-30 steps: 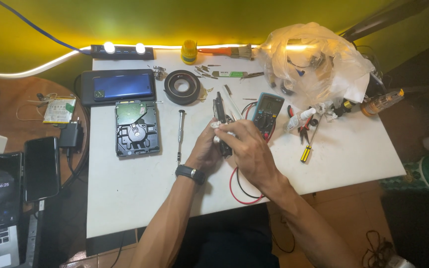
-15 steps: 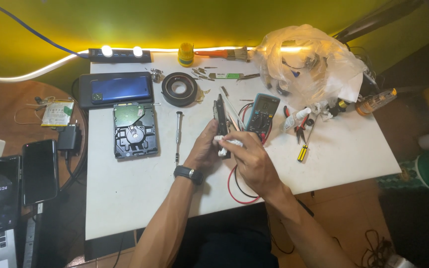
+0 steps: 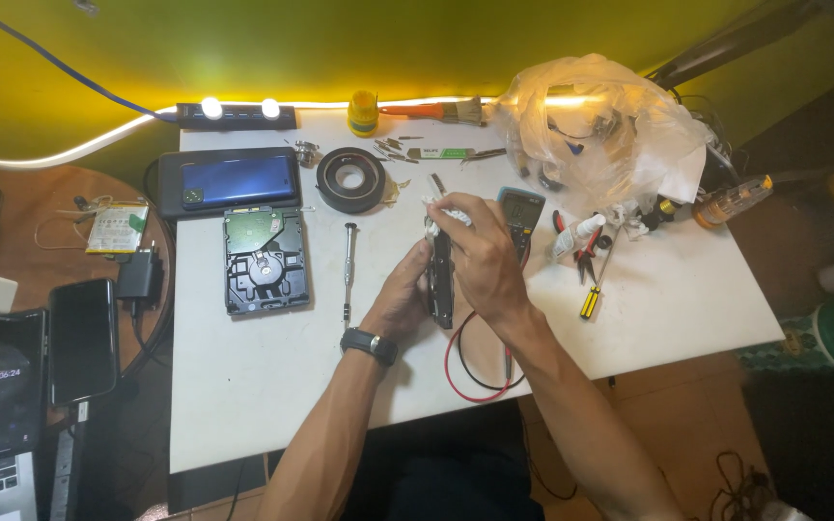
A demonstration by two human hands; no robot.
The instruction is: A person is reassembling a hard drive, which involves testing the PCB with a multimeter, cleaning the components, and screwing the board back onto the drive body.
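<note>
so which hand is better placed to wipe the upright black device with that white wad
Right. The right hand already pinches the white wad against the top of the upright black device, while the left hand grips the device from the side, steadying it.

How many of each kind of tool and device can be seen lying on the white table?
Hard drive: 1
Phone lying flat: 1
Tape roll: 1
Multimeter: 1
Screwdrivers, one grey, one yellow-handled: 2
Brush: 1
Total: 7
Smaller bits near the plastic bag are too cluttered to count.
</note>
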